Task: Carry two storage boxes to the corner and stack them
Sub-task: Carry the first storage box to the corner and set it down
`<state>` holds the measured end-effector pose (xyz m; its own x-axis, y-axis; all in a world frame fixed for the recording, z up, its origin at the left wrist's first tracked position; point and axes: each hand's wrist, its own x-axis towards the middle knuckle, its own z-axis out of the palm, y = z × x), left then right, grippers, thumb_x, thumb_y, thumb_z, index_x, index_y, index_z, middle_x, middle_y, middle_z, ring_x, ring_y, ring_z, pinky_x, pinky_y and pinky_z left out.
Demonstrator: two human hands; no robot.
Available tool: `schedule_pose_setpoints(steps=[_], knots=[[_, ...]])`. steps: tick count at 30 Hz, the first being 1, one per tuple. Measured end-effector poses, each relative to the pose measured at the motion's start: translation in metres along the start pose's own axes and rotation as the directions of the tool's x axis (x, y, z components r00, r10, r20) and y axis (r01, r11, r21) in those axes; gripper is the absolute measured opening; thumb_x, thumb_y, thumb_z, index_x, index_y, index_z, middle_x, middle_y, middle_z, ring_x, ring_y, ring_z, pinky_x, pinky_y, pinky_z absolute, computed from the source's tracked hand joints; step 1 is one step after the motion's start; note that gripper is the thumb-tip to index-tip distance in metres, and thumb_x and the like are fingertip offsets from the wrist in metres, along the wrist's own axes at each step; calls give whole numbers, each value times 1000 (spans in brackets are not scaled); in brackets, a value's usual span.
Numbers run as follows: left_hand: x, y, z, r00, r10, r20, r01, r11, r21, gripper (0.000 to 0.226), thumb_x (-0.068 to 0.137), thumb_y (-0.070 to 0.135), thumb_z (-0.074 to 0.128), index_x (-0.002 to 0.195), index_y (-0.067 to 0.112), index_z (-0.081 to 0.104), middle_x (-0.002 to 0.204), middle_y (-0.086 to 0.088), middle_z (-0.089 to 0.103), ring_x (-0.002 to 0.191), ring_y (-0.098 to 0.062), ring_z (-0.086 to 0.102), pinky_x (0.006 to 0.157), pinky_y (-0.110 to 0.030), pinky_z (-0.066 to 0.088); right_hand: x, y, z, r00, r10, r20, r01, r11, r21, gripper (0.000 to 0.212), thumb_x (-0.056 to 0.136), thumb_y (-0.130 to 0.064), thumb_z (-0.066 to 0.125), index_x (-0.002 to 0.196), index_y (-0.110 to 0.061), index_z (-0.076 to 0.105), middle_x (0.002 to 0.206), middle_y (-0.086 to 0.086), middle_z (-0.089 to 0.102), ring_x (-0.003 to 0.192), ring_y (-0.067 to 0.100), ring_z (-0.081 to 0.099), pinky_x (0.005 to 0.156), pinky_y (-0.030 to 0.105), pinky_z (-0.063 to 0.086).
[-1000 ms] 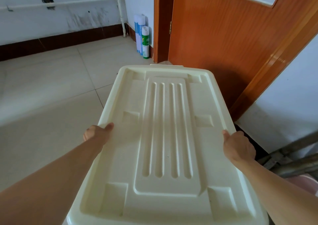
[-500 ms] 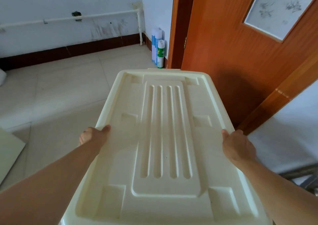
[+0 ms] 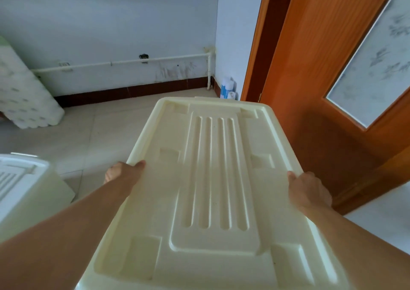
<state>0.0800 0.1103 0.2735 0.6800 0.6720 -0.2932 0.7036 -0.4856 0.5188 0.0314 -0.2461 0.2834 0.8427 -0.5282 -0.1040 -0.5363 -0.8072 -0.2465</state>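
Note:
I hold a cream storage box [image 3: 213, 179] with a ribbed lid in front of me, off the floor. My left hand [image 3: 123, 172] grips its left rim, thumb on the lid. On the right rim sits my right hand [image 3: 307, 190], fingers wrapped under the edge. A second cream storage box [image 3: 28, 192] stands on the floor at the lower left, partly cut off by the frame. The room corner [image 3: 214, 79] lies ahead, beyond the held box.
An orange wooden door [image 3: 328, 85] with a frosted pane stands close on the right. Spray cans [image 3: 227, 89] sit in the corner by the door frame. A white patterned foam slab [image 3: 20, 94] leans on the left wall. A white pipe [image 3: 133, 61] runs along the wall.
The view has tilted up and swung left; the corner and wall show higher. The second box and foam slab have come into view on the left. Both hands keep the same grip.

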Motion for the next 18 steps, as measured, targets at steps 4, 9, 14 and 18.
schedule_pose_setpoints(steps=[4,9,14,18], knots=[[8,21,-33,1000,-27,-4,26,999,-39,61,82,46,64,114,-6,60,114,-22,64,105,-37,62,87,-38,52,11,-29,-31,999,-37,-4,37,999,-17,55,101,-39,28,116,5,57,120,21,59,110,39,57,88,42,45],[39,42,-58,999,-46,7,47,997,-68,57,82,44,64,109,-6,62,97,-19,62,98,-36,64,80,-36,52,28,-74,-48,999,-51,-16,50,998,-25,56,100,-40,28,114,4,59,118,20,61,108,38,58,88,42,46],[99,68,-74,999,-33,36,36,997,-74,58,83,43,64,110,-8,61,96,-19,61,98,-36,64,79,-36,52,47,-134,-48,999,-41,-28,40,998,-40,56,100,-39,27,114,4,59,117,20,62,107,37,59,88,41,46],[153,91,-87,999,-20,44,22,998,-55,58,82,43,63,112,-7,59,91,-17,56,86,-33,59,79,-37,53,62,-186,-44,999,-14,-37,12,999,-49,56,101,-38,26,113,5,60,116,21,62,107,37,60,89,41,48]])
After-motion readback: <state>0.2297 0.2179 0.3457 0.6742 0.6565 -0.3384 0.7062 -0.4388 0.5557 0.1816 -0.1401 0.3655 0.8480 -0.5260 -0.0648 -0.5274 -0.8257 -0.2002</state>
